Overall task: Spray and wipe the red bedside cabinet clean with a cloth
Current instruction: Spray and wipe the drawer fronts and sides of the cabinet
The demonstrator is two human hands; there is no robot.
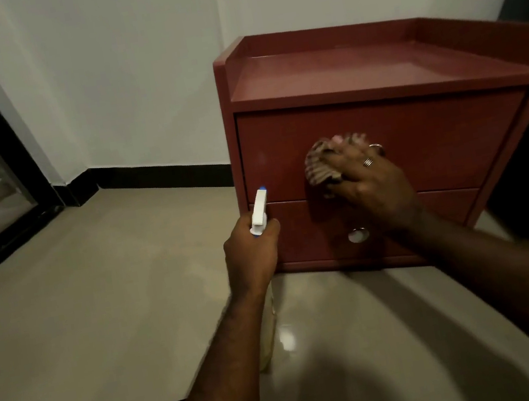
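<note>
Left hand (pixel 252 254) clamps white plastic spray bottle (pixel 259 211) mid-frame, ready; our flat right hand (pixel 372 186) presses striped cloth (pixel 318 165), wiping red wooden cabinet (pixel 374 72).

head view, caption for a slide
Right hand presses a striped cloth to the upper drawer of the red bedside cabinet while the left hand grips a spray bottle

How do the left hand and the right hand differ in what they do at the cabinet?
The left hand grips the spray bottle; the right hand presses a striped cloth on the upper drawer. The right hand wears a ring; the left shows none. Both are bare.
</note>
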